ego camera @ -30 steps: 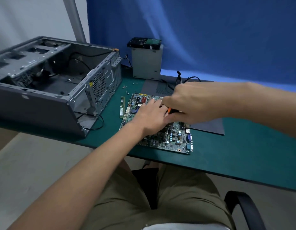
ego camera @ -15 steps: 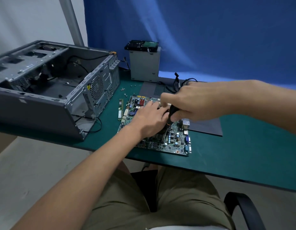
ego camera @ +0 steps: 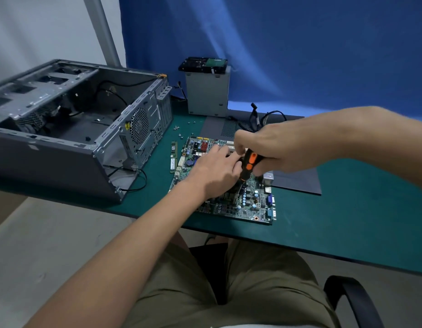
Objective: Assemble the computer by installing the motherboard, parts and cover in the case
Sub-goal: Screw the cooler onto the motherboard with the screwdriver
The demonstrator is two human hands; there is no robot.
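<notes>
**Driving a screw on the board, outside the case**

The one green motherboard (ego camera: 252,204) lies flat on the dark green mat (ego camera: 347,221), at its near edge, not yet in the case. My left hand (ego camera: 214,171) rests on the middle of the board, fingers laid close together and pressing down on a part I cannot see under them. My right hand (ego camera: 271,147) curls round the one orange-and-black screwdriver (ego camera: 249,165), which slants down to the board beside my left fingertips.

I judge this to be fastening a part onto the board. The next move calls for keeping the tip seated and the part pinned while I turn. After that, the board has to go into the case.

- Just left of the board: one green memory stick (ego camera: 173,157).
- Right of it and behind: one flat grey cover panel (ego camera: 297,183).
- Just beyond the board: small loose screws (ego camera: 177,127), a handful, too tiny to count surely, and black cables (ego camera: 264,117).
- Far left: one open grey metal case (ego camera: 51,162).
- Farthest: one grey metal box (ego camera: 207,95) with one drive (ego camera: 203,65) on top.
</notes>
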